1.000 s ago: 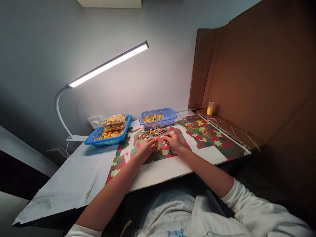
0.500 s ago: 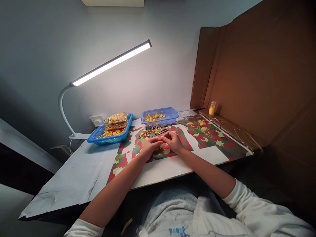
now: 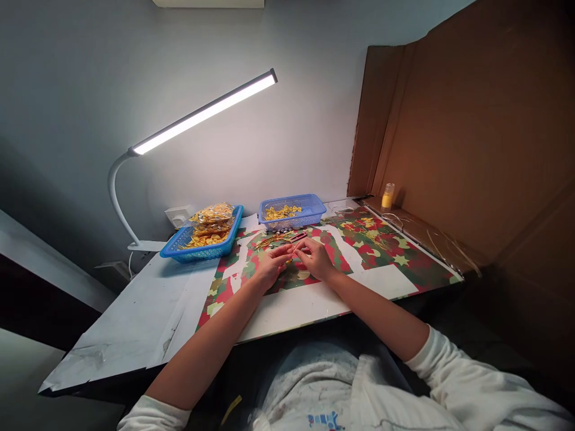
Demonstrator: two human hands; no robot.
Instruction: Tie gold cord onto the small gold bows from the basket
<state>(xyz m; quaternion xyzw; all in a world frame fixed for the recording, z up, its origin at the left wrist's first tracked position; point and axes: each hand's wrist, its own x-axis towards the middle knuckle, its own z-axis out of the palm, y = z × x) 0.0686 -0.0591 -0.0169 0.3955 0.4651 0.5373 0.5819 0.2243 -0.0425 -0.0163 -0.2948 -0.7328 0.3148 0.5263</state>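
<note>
My left hand (image 3: pixel 271 267) and my right hand (image 3: pixel 316 261) meet over the middle of the patterned mat (image 3: pixel 251 269). Fingers and thumbs of both are pinched together, nearly touching. What they hold is too small and too hidden to name; a bit of yellow (image 3: pixel 288 261) shows just under the left fingertips. Right behind the hands lie a slim tool with dark red handles (image 3: pixel 298 237) and a bunch of gold strands (image 3: pixel 272 241). Small shiny round pieces (image 3: pixel 279 230) sit beyond them, by the front of a light blue basket (image 3: pixel 291 224).
The light blue basket holds yellow bows. At the left, a blue basket (image 3: pixel 197 254) carries yellow bows and a filled plastic bag (image 3: pixel 213 215). More yellow pieces with strands (image 3: pixel 371 224) lie right. A lamp (image 3: pixel 206 111), a small bottle (image 3: pixel 387 196) and cardboard (image 3: pixel 471 137) surround the table.
Both hands stay together; the fingers have shifted slightly, with the left ones a little straighter. The yellow piece hanging below them is now mostly hidden. The view has moved slightly.
</note>
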